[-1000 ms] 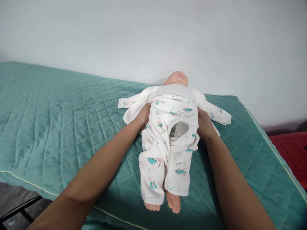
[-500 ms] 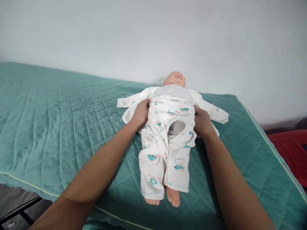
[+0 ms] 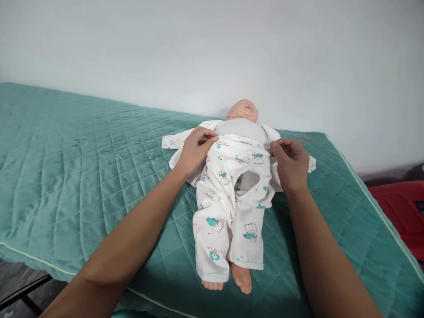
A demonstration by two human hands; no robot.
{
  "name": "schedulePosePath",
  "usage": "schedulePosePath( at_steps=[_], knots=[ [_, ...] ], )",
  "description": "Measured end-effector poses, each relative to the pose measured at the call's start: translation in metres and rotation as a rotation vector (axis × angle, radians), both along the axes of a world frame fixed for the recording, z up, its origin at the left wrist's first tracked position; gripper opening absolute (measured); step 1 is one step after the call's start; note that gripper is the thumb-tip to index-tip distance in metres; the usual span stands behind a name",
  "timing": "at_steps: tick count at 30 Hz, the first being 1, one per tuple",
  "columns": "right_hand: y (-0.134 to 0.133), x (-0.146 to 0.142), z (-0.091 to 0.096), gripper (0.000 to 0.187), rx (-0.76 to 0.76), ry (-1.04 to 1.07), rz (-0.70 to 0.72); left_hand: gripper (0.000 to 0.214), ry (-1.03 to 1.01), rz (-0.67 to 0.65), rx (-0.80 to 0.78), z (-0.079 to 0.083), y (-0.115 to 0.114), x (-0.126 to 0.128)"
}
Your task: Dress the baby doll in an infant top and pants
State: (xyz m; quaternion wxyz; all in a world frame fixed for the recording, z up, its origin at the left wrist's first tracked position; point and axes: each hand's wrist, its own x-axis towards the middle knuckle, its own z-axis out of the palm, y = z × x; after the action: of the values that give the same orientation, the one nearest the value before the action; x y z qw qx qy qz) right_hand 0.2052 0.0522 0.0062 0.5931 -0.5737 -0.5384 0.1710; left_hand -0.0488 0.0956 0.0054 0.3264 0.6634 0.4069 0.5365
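A baby doll (image 3: pixel 243 110) lies on its back on the green quilted bed cover (image 3: pixel 82 168), head toward the wall, bare feet toward me. It wears white printed trousers (image 3: pixel 228 212) with an open gap at the crotch. An open white printed top (image 3: pixel 180 152) is spread under it, sleeves out to both sides. My left hand (image 3: pixel 194 152) pinches the trousers' waistband at the doll's left-hand side in view. My right hand (image 3: pixel 291 161) pinches the waistband at the other side, fingers curled together.
A plain white wall (image 3: pixel 212 48) runs behind the bed. A red object (image 3: pixel 400 207) sits beyond the bed's right edge. Dark floor and a black bar (image 3: pixel 23 291) show at the lower left, past the bed's front edge.
Both hands have come out from under the doll's sides and moved up to the waistband, now pinching it. The doll has shifted slightly.
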Motion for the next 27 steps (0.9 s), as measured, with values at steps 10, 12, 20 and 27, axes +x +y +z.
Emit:
schedulePosePath(
  at_steps=[10,12,20,27],
  knots=[
    [-0.006,0.004,0.012,0.021,-0.175,-0.053,0.363,0.014,0.136,-0.217,0.11,0.007,0.008,-0.008],
    [-0.007,0.006,0.013,0.024,-0.209,-0.068,0.396,0.016,0.158,-0.231,0.101,0.008,0.007,-0.008],
    [-0.005,0.009,0.011,0.029,-0.084,-0.276,0.464,0.013,0.288,-0.247,0.152,0.012,0.006,-0.007],
    [0.001,0.001,0.008,0.034,-0.052,-0.316,0.339,0.014,0.322,-0.189,0.096,0.014,0.017,0.006]
  ],
)
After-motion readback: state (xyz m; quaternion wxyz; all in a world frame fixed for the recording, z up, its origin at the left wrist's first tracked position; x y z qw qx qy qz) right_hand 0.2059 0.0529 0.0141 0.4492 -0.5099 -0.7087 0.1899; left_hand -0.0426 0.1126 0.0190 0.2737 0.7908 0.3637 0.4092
